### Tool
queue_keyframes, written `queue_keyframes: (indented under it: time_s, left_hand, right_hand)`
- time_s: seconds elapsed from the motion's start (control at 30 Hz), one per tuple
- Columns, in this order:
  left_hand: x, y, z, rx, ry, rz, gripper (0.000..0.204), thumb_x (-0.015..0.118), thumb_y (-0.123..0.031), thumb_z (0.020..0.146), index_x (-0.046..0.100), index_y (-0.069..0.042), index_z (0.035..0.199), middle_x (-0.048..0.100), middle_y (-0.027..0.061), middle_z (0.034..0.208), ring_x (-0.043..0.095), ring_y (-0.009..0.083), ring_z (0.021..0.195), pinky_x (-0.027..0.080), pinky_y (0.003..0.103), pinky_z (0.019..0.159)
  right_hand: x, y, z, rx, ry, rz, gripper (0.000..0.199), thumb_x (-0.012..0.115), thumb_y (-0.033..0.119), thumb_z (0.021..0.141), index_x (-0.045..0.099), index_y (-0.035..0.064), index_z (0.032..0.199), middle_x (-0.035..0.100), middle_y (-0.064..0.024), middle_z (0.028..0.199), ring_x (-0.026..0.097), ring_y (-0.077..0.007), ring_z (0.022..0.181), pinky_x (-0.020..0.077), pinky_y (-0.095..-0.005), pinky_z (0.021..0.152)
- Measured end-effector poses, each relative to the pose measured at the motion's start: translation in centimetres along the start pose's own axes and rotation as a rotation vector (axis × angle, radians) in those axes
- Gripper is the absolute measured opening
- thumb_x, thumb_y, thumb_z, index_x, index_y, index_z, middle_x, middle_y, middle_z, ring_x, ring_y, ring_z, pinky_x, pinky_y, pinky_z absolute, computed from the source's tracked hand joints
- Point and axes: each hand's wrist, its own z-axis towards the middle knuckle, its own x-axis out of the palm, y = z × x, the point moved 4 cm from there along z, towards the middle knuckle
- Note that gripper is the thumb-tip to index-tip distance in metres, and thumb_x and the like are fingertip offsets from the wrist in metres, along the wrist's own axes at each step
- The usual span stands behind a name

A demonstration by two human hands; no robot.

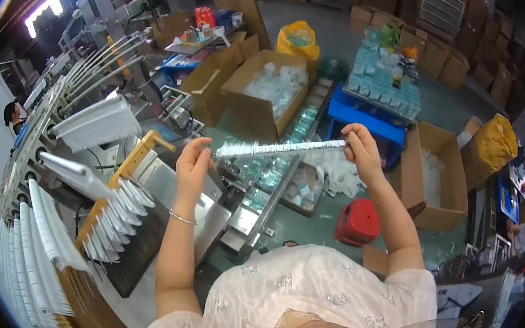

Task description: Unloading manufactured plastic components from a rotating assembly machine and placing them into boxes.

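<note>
A long, narrow bundle of thin white film sheets or bags (283, 147), seen edge-on with a frayed upper edge at its left part, is stretched between my hands at chest height. My right hand (361, 152) pinches its right end between thumb and fingers. At the left end my left hand (193, 164) is closed, thumb and fingertips meeting at the bundle's tip. A metal bangle (181, 217) circles my left wrist. Below the bundle runs a narrow conveyor (257, 200) carrying several clear bluish packs. The exact kind of the sheets cannot be made out.
To the left, white film stacks (97, 124) hang from a wheel-like machine, beside a yellow rack (137, 157) holding several folded white pieces. Ahead stand open cartons (252, 108) and a blue table (366, 120) under bluish packs. A red stool (359, 222) and another carton (440, 205) stand at right.
</note>
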Motion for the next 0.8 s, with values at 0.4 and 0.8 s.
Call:
queue_keyframes:
  time_s: [0.4, 0.8]
  left_hand:
    - [1.2, 0.9, 5.0, -0.245, -0.329, -0.156, 0.015, 0.046, -0.01, 0.083, 0.05, -0.003, 0.096, 0.042, -0.0014, 0.06, 0.038, 0.0058, 0.048, 0.033, 0.018, 0.047]
    - [-0.8, -4.7, 9.0, 0.211, -0.533, 0.115, 0.007, 0.051, -0.005, 0.082, 0.053, -0.003, 0.089, 0.052, 0.0004, 0.074, 0.046, 0.0056, 0.062, 0.037, 0.017, 0.058]
  right_hand:
    - [-0.9, -0.8, 12.3, -0.112, 0.14, -0.071, 0.013, 0.043, 0.011, 0.087, 0.048, 0.0063, 0.097, 0.041, 0.0033, 0.06, 0.039, -0.0019, 0.049, 0.0262, -0.015, 0.041]
    - [2.6, -0.8, 18.8, 0.066, 0.48, 0.533, 0.017, 0.041, 0.016, 0.084, 0.048, 0.0009, 0.087, 0.056, -0.0087, 0.066, 0.041, -0.0083, 0.044, 0.0334, -0.0202, 0.044]
